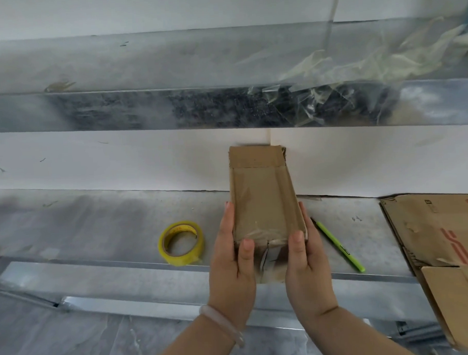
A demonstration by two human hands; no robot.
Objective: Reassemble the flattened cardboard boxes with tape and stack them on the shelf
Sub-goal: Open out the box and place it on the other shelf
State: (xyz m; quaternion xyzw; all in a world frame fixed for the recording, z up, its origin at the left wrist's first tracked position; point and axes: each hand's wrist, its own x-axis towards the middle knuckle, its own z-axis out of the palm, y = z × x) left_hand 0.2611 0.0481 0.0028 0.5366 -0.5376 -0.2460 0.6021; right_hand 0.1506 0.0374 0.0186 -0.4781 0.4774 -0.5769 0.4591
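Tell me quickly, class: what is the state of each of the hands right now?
Left hand: holds the cardboard box by its left side.
Right hand: holds the same box by its right side.

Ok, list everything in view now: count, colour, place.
lower shelf: 1, grey metal, across the middle
upper shelf: 1, grey metal, above it
box: 1, brown, taped, held over lower shelf
tape roll: 1, yellow, lower shelf, left of box
pen: 1, green, lower shelf, right of box
flat cardboard: at least 2 pieces, brown, lower shelf's right end
film: 1 crumpled heap, clear, upper shelf, right
bracelet: 1, pale, left wrist
left hand: 1, grips box's left side
right hand: 1, grips box's right side
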